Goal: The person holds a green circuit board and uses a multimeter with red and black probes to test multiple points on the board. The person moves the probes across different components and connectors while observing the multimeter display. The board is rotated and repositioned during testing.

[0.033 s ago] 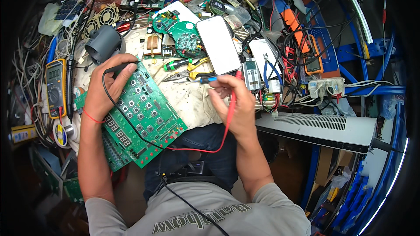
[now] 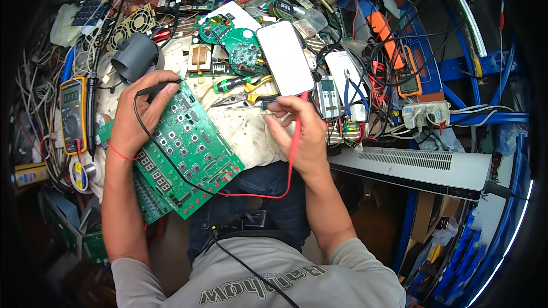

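My left hand (image 2: 137, 108) is closed round the upper left side of a green circuit board (image 2: 214, 151) with push buttons, digit displays and red LEDs. The board is tilted over my lap and the table's near edge. A black test probe (image 2: 153, 88) is pinched under the same thumb, its lead looping down across the board. Right of the board, my right hand (image 2: 305, 131) is closed round a red test probe (image 2: 295, 137); its tip is hidden. Beside those fingertips lies a blue-and-black screwdriver (image 2: 265, 105), mostly covered by the hand.
A white-screened phone (image 2: 285, 60) lies beyond my right hand, beside yellow-handled pliers (image 2: 258, 86) and a green-and-black screwdriver (image 2: 230, 84). The yellow multimeter (image 2: 73, 115) stands at left. Blue pliers (image 2: 355, 92), tangled cables and a power strip (image 2: 425, 114) crowd the right.
My right hand has shifted slightly left with the red test probe, covering more of the blue-and-black screwdriver. My left hand and the circuit board stay put.
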A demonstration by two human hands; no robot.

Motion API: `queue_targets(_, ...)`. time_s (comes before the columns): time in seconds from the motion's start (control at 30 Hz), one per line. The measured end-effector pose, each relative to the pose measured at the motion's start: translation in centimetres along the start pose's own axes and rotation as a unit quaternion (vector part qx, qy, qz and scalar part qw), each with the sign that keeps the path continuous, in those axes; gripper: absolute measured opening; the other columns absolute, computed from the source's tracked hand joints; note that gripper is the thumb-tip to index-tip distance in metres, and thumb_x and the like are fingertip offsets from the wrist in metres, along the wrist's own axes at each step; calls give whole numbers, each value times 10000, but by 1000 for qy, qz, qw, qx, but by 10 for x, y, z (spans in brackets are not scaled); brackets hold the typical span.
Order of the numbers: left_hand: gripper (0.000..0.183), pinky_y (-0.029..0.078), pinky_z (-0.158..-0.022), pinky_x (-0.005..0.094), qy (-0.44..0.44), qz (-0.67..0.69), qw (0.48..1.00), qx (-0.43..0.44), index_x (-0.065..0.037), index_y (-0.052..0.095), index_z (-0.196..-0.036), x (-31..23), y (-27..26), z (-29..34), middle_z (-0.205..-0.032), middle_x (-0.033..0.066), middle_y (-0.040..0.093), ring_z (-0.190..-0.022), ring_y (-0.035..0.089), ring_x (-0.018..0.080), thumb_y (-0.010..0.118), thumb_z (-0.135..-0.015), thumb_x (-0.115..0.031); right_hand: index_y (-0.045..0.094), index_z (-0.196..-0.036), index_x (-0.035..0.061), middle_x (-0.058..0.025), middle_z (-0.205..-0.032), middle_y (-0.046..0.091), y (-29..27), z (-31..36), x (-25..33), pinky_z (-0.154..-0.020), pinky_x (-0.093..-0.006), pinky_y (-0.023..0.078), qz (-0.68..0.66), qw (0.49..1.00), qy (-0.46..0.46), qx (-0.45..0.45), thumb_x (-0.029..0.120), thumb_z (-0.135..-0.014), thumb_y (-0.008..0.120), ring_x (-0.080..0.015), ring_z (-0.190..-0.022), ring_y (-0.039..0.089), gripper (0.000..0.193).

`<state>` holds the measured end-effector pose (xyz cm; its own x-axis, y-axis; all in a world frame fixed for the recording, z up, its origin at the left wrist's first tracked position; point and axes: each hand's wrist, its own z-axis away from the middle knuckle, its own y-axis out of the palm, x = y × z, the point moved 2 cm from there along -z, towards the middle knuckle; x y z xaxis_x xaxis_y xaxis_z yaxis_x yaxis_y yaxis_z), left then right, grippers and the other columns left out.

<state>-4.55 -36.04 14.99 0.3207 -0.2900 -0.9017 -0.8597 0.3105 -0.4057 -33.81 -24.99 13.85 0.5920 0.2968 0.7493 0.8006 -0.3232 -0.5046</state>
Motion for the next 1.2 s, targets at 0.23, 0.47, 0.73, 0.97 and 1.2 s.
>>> queue_targets(0.23, 178, 493, -867, 273, 0, -7, 1000, -6, 9, 698, -1141, 0, 0, 0, -1057, 59, 696, -962, 609, 115, 697, -1026, -126, 690, -1123, 14, -117, -983, 763, 33, -2, -19, -712, -345, 588, 72, 995, -65, 11, 23, -817, 856, -243, -833, 731, 348)
queue_targets(0.47, 177, 501, -871, 284, -5, -7, 1000, -12, 5, 703, -1139, -1, 1, 1, -1070, 68, 708, -958, 621, 129, 699, -1022, -128, 632, -1025, 71, -137, -1215, 750, 14, -16, -16, -1027, -489, 454, 214, 970, -118, -11, 96, -866, 810, -398, -1159, 634, 239)
queue_targets(0.73, 176, 511, -868, 297, -2, -11, 1000, -15, 5, 707, -1129, -1, 0, 1, -1065, 81, 713, -952, 634, 145, 701, -1020, -133, 603, -1106, 73, -131, -1341, 693, -14, -36, -40, -1191, -609, 312, 308, 942, -114, 62, 218, -892, 810, -437, -1446, 465, 331)
queue_targets(0.97, 184, 515, -862, 303, -4, -18, 1000, -19, 5, 706, -1130, -1, 1, 2, -1060, 85, 714, -940, 638, 152, 705, -1019, -141, 621, -1050, 74, -122, -1322, 706, -19, -22, -41, -1187, -603, 324, 303, 945, -109, 56, 210, -871, 827, -428, -1429, 491, 304)
queue_targets(1.2, 185, 516, -863, 306, -1, -27, 999, -22, 1, 706, -1127, -2, 1, 1, -1051, 94, 718, -933, 646, 162, 708, -1016, -148, 621, -1059, 74, -130, -1334, 698, -18, -23, -42, -1186, -597, 328, 295, 947, -112, 54, 201, -869, 828, -427, -1426, 494, 309)
